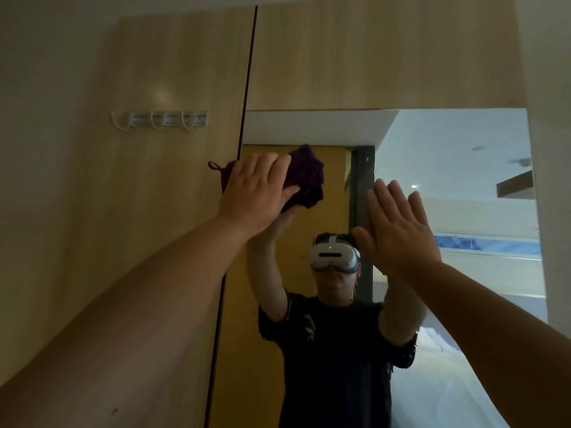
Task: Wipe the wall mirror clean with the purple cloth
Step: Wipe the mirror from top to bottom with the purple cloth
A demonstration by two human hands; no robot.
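The wall mirror (448,156) fills the right half of the view, set into light wood panelling. My left hand (256,193) presses a bunched purple cloth (309,174) flat against the mirror's upper left corner, close to the dark left edge. A small loop of the cloth sticks out to the left over the wood. My right hand (398,230) is raised with its fingers spread and the palm toward the glass, empty; whether it touches the mirror I cannot tell. The glass reflects a person with both arms lifted.
A rack of white hooks (160,119) is fixed on the wood panel to the left of the mirror. A dark vertical seam (244,118) runs down along the mirror's left edge. A pale wall (553,211) borders the mirror on the right.
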